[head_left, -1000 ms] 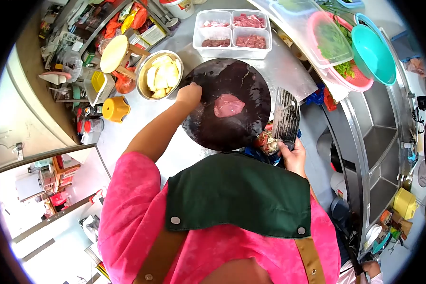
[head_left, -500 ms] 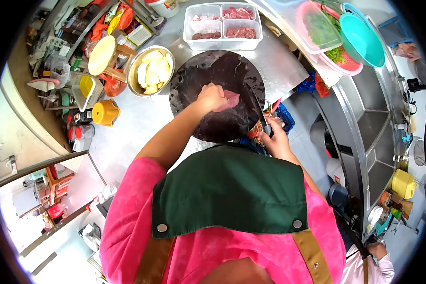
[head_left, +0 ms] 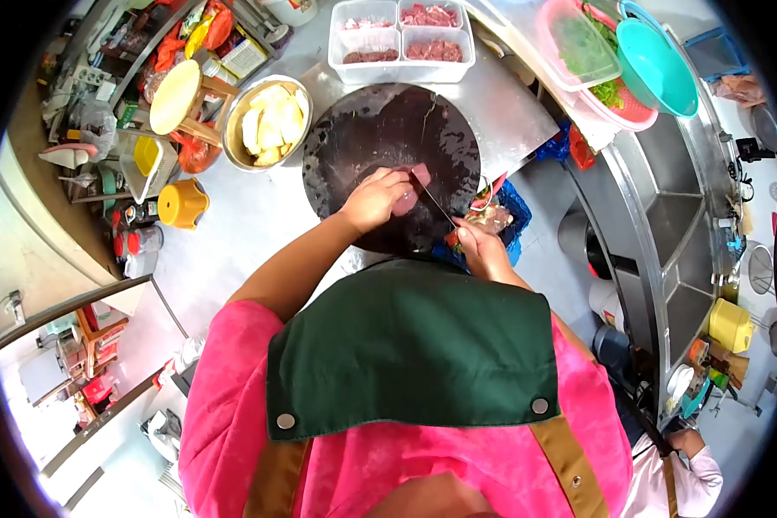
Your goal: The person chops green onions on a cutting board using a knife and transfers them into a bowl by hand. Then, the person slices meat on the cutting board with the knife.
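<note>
A piece of pink meat [head_left: 405, 204] lies on the round dark chopping board [head_left: 354, 129]. My left hand [head_left: 375, 199] rests on the meat from the left, fingers together and pressed on it. In my right hand [head_left: 482, 248] is the handle of a knife [head_left: 434, 198], at the board's lower right edge. The knife's blade stands on edge and its tip end meets the meat's right side. Part of the meat is hidden under my left fingers.
Beyond the board sits a clear four-part container [head_left: 401, 71] of cut meat. A metal bowl [head_left: 230, 129] of pale yellow pieces is at the left. A blue-lined bin [head_left: 516, 216] stands at the right. Another person's arm [head_left: 687, 442] shows lower right.
My left hand has moved from the board's left edge onto the meat. My right hand has brought the knife from beyond the board's right side to the meat, turning its blade on edge.
</note>
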Tool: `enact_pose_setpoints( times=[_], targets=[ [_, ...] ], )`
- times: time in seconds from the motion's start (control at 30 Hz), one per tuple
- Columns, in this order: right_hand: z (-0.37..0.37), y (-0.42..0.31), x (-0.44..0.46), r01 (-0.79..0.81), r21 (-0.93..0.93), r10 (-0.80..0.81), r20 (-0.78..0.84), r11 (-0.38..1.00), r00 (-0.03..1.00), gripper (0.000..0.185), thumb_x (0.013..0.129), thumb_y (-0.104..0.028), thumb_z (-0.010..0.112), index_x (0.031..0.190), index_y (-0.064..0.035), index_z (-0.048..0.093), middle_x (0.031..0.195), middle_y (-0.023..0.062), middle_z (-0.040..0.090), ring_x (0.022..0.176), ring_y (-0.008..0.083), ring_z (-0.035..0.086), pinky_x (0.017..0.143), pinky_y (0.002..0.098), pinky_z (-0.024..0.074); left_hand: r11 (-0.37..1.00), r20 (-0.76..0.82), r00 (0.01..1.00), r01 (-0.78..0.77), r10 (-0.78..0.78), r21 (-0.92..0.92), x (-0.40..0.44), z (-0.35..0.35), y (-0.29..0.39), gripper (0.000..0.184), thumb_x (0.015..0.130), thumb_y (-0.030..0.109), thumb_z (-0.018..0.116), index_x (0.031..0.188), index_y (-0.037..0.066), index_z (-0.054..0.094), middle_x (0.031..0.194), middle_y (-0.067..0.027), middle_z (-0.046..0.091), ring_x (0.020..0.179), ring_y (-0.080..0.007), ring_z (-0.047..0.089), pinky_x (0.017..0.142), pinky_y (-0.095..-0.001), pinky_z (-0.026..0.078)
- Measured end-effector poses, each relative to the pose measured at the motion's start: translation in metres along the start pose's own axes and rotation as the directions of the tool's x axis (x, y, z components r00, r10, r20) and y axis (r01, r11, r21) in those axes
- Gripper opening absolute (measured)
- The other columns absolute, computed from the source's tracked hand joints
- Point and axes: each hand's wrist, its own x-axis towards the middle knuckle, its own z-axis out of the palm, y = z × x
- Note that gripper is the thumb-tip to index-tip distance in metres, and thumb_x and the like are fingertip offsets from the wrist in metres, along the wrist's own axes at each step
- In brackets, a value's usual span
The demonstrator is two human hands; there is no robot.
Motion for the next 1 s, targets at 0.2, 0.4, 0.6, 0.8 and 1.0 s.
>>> enact_pose_setpoints(
  times=[0.2,0.4,0.6,0.8,1.0],
  targets=[
    [0.011,0.009,0.003,0.085,-0.236,-0.075,0.053,0.968,0.996,0.036,0.087,-0.028,0.055,0.119,-0.0103,0.055,0.106,0.025,0.058,0.099,0.0401,0.055,0.085,0.0401,0.0453,0.998,-0.004,0.999,-0.043,0.043,-0.043,-0.001,0.012,0.005,0.035,0.073,0.006,0.055,0.108,0.004,0.059,0.122,-0.0107,0.051,0.119,-0.0289,0.042,0.099,-0.0376,0.034],
    [0.011,-0.013,0.004,0.105,-0.377,-0.098,0.04,0.92,0.994,0.041,0.085,-0.028,0.058,0.117,-0.0027,0.054,0.099,0.0223,0.057,0.09,0.0392,0.057,0.076,0.0415,0.0482,0.957,0.046,0.956,0.29,-0.29,0.018,-0.006,0.019,0.026,0.043,0.076,0.01,0.056,0.118,0.006,0.053,0.133,-0.0123,0.04,0.126,-0.0309,0.034,0.101,-0.0404,0.03],
    [0.017,-0.016,0.008,0.145,-0.462,-0.161,0.004,0.875,0.987,0.039,0.086,-0.027,0.056,0.113,0.0001,0.055,0.097,0.0217,0.056,0.083,0.0387,0.059,0.07,0.042,0.0497,0.965,-0.087,0.961,0.263,-0.261,0.004,-0.006,0.03,0.019,0.043,0.078,0.008,0.05,0.121,0.006,0.05,0.132,-0.017,0.038,0.125,-0.034,0.034,0.099,-0.0418,0.033],
    [0.018,-0.029,0.025,0.045,-0.482,-0.031,0.039,0.875,0.999,0.043,0.089,-0.033,0.049,0.116,0.0007,0.052,0.101,0.0201,0.056,0.085,0.0382,0.058,0.073,0.0431,0.0484,0.965,0.014,0.965,0.26,-0.26,-0.035,-0.004,0.023,0.014,0.041,0.078,0.01,0.049,0.119,0.006,0.051,0.133,-0.0171,0.037,0.125,-0.0348,0.033,0.1,-0.0427,0.032],
    [0.033,-0.023,0.134,0.267,-0.25,-0.236,0.147,0.931,0.96,0.036,0.091,-0.033,0.043,0.093,-0.0025,0.063,0.088,0.0222,0.059,0.083,0.0398,0.057,0.074,0.0452,0.045,0.965,0.133,0.956,0.26,-0.263,0.044,-0.005,0.026,0.011,0.032,0.079,0.01,0.048,0.109,0.005,0.056,0.124,-0.016,0.043,0.119,-0.0347,0.038,0.098,-0.0421,0.034]
  ],
)
